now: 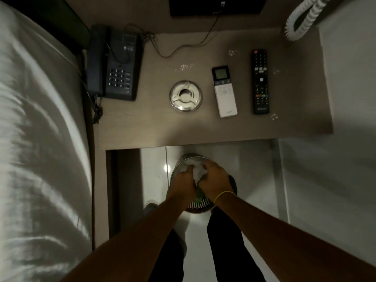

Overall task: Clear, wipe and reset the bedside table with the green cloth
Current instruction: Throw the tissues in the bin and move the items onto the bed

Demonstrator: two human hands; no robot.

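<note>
Both our hands are down below the front edge of the bedside table [126, 135], over a perforated metal waste bin [200, 206] on the pale floor. Left hand [182, 185] and right hand [214, 180] are pressed side by side, fingers curled in and bunched on white crumpled material [196, 169] at the bin mouth. Whether that white stuff is tissue or a bin liner, we cannot tell. The green cloth [199, 195] shows only as a small green patch in the gap between the two hands, near the heels of the palms, below the curled fingers and mostly hidden by them. It seems trapped between the hands; which hand actually holds it, we cannot tell. A yellow band [222, 194] sits on our right wrist.

On the tabletop: a dark telephone [117, 66] at the back-left corner, its cord trailing off the left edge. A round metal ashtray [186, 96] is near the middle, toward the front. Just right of it lies a white remote [224, 91] with a small screen, lengthwise front to back. A black remote [260, 81] lies parallel near the right edge, apart from the white one. Small clusters of glinting droplets or specks [184, 67] dot the surface behind the ashtray and around the black remote. A thin black cable [183, 48] loops across the back part. White bed linen [36, 139] fills the left side.
</note>
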